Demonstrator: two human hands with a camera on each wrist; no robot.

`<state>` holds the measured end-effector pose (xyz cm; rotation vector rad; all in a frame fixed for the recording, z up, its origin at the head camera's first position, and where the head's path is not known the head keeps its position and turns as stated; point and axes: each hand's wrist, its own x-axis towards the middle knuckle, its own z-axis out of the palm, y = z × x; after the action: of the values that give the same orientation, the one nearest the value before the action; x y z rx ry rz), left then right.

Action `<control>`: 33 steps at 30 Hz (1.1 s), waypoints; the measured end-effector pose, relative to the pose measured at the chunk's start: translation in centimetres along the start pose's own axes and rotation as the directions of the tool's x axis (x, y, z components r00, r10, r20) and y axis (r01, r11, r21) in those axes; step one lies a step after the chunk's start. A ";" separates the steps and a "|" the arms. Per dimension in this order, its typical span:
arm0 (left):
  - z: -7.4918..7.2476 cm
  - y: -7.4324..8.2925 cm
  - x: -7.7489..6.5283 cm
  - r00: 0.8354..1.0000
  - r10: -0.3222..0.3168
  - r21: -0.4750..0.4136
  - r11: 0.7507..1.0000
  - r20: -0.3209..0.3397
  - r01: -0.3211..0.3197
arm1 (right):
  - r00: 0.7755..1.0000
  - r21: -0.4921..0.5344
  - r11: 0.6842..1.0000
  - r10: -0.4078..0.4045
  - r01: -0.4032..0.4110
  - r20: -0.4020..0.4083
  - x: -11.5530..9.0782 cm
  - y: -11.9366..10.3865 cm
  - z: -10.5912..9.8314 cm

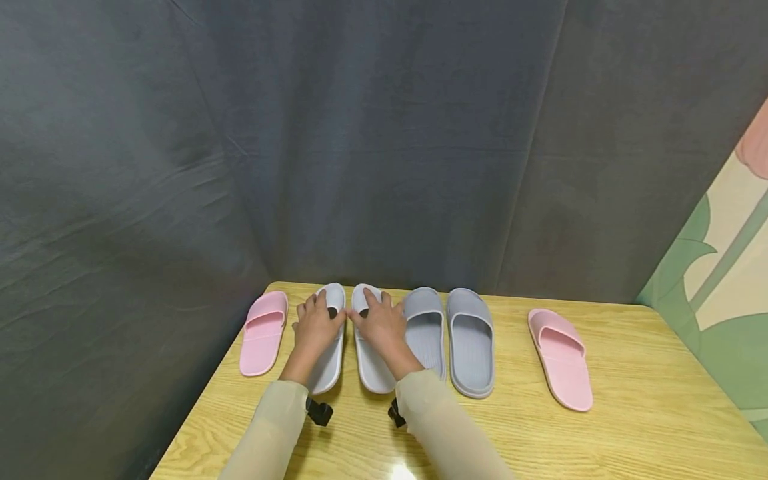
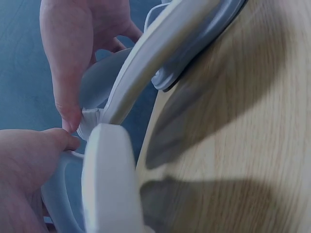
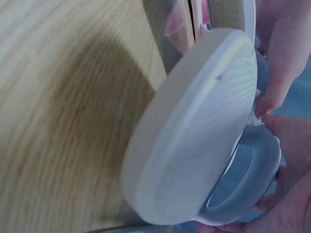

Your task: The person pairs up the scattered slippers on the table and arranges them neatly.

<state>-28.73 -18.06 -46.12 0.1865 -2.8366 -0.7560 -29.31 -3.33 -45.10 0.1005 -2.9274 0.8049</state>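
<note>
Two white slippers stand side by side at the table's back. My left hand (image 1: 316, 330) grips the strap of the left white slipper (image 1: 327, 373). The right white slipper (image 1: 373, 372) is held the same way by my right hand (image 1: 384, 327). Both thumbs meet between the straps. In the right wrist view, fingers of the right hand (image 3: 294, 179) curl round the strap, and the sole of the white slipper (image 3: 194, 136) looks raised, with a shadow on the wood. The left wrist view shows the left slipper's heel (image 2: 111, 179) close up. The fingertips are partly hidden.
Right beside my right hand stands a pair of grey slippers (image 1: 471, 350). One pink slipper (image 1: 259, 347) lies at the table's left edge, another pink slipper (image 1: 567, 373) farther right. A dark curtain (image 1: 384, 147) hangs behind the wooden table (image 1: 654, 413).
</note>
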 end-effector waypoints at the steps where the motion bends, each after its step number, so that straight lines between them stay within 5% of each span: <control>1: 0.1 0.0 0.0 1.000 -0.001 -0.001 1.000 0.002 0.001 | 1.000 -0.001 1.000 0.002 -0.002 0.002 0.0 0.0 0.1; 33: 2.1 -1.4 1.0 0.998 -0.025 -0.001 1.000 0.062 0.025 | 0.997 0.010 0.998 0.055 -0.056 0.059 1.7 0.5 2.5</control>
<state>-30.10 -18.46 -48.41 0.2022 -2.8967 -0.7824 -31.22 -4.25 -47.33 0.0449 -2.9927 0.8411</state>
